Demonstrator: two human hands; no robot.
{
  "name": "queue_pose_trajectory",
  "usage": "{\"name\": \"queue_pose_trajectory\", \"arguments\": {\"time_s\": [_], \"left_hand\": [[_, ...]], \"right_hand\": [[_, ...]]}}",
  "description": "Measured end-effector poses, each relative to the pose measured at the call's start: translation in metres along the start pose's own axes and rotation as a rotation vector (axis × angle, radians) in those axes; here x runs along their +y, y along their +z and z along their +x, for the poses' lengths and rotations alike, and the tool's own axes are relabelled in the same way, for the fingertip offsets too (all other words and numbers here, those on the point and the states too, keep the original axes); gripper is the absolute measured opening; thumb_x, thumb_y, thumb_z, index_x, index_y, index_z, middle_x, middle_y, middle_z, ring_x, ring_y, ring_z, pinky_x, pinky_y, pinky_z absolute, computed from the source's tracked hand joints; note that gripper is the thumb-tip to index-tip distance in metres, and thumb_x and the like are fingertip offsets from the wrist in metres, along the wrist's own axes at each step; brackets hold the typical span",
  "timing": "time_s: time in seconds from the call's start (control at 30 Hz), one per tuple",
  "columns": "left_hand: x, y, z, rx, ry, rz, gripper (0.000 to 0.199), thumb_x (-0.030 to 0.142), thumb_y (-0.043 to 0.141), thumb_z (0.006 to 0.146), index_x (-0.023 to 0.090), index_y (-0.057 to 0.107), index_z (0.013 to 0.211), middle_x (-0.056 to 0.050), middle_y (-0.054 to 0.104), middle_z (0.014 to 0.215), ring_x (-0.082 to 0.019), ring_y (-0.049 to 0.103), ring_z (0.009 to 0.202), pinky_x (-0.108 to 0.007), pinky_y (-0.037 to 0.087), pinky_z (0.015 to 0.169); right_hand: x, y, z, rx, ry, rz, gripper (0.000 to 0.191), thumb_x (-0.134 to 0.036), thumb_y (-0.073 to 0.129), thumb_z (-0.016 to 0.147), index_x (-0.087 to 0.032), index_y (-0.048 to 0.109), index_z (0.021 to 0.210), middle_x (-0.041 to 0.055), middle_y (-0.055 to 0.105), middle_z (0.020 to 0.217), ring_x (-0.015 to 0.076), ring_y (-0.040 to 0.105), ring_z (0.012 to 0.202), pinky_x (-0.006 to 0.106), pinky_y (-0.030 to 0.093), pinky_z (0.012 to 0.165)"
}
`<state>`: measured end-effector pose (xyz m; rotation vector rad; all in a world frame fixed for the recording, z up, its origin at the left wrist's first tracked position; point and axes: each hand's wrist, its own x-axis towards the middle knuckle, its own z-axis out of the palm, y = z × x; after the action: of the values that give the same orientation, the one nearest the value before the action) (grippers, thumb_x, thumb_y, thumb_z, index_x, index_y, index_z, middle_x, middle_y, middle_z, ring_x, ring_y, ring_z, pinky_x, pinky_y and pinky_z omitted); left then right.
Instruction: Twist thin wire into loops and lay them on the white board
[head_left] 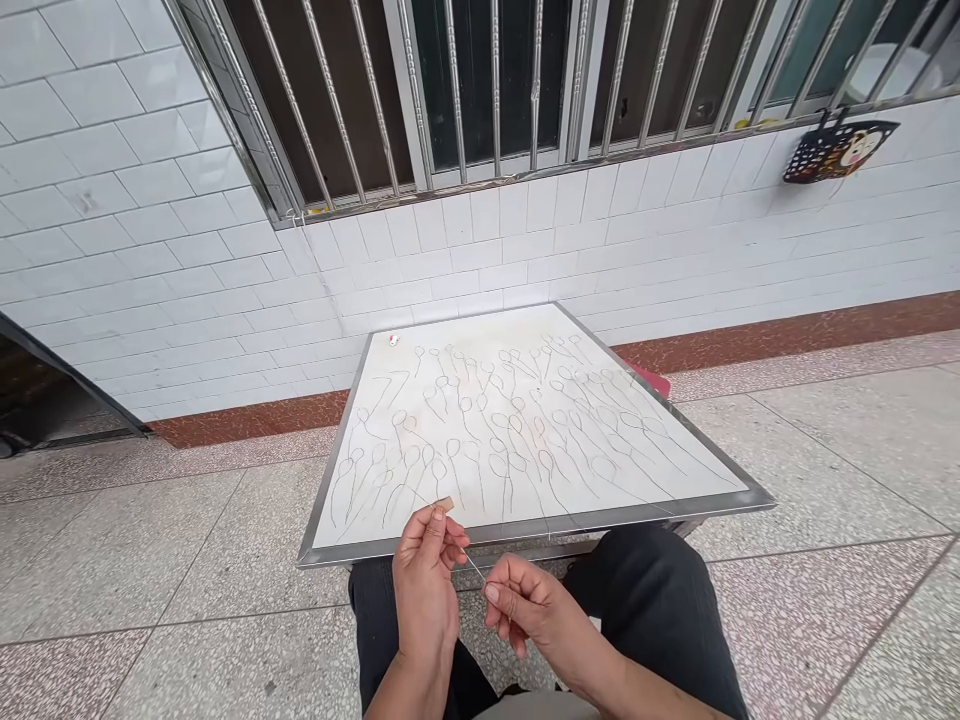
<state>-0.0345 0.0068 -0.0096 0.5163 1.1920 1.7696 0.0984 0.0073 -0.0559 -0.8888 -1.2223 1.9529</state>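
Observation:
My left hand (429, 560) is closed at the table's near edge, with a small tan piece (445, 504) pinched under the thumb. A thin pale wire or thread (474, 566) runs from its fingers to my right hand (525, 600), whose thumb and forefinger pinch the other end. Whether the strand is joined to the tan piece is hidden by the fingers. Beyond my hands, several thin dark looped strands (499, 462) with long tails lie spread over the white tabletop (465, 325); I cannot tell if they are wire or thread.
A metal rim (540, 532) frames the table, with my knees under its near side. Behind it stands a white tiled wall (480, 235) with a barred window (495, 90). A black basket (840, 150) hangs at the right. A small white and red item (394, 341) lies at the far left corner.

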Motion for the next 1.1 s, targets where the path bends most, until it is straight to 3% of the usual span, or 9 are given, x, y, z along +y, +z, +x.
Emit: {"name": "queue_pose_trajectory", "arguments": {"time_s": [0.43,0.7,0.93,1.1], "left_hand": [[0.0016,0.0019,-0.0022,0.020,-0.020,0.052,0.028,0.037,0.081,0.071,0.015,0.074,0.087,-0.002,0.067,0.069,-0.012,0.061,0.062,-0.020,0.043,0.052],[0.0003,0.0008,0.0005,0.029,-0.012,0.059,0.029,0.038,0.082,0.071,0.015,0.074,0.086,-0.001,0.066,0.067,-0.012,0.060,0.061,-0.021,0.043,0.053],[0.0026,0.0044,0.0024,-0.026,0.006,0.030,0.026,0.037,0.081,0.073,0.016,0.073,0.086,0.000,0.063,0.065,-0.010,0.057,0.059,-0.020,0.042,0.053],[0.0039,0.0060,0.0000,-0.040,0.016,0.033,0.027,0.039,0.078,0.076,0.018,0.073,0.091,-0.002,0.069,0.073,-0.013,0.063,0.067,-0.022,0.046,0.058]], "right_hand": [[-0.0034,-0.0027,-0.0059,-0.062,-0.033,-0.056,0.046,-0.063,0.068,0.079,-0.018,0.054,0.077,-0.0003,0.063,0.067,0.0088,0.052,0.053,0.019,0.042,0.045],[-0.0021,-0.0013,-0.0079,-0.016,-0.041,-0.106,0.046,-0.061,0.070,0.077,-0.018,0.054,0.076,-0.0009,0.063,0.067,0.0083,0.052,0.052,0.020,0.044,0.047],[-0.0016,-0.0002,-0.0096,0.008,-0.078,-0.120,0.044,-0.061,0.066,0.081,-0.019,0.054,0.078,-0.0004,0.063,0.070,0.0087,0.053,0.054,0.020,0.048,0.044],[-0.0006,-0.0037,-0.0098,-0.023,-0.093,-0.090,0.039,-0.058,0.061,0.088,-0.019,0.055,0.086,0.0004,0.064,0.077,0.0097,0.055,0.059,0.019,0.049,0.044]]}}
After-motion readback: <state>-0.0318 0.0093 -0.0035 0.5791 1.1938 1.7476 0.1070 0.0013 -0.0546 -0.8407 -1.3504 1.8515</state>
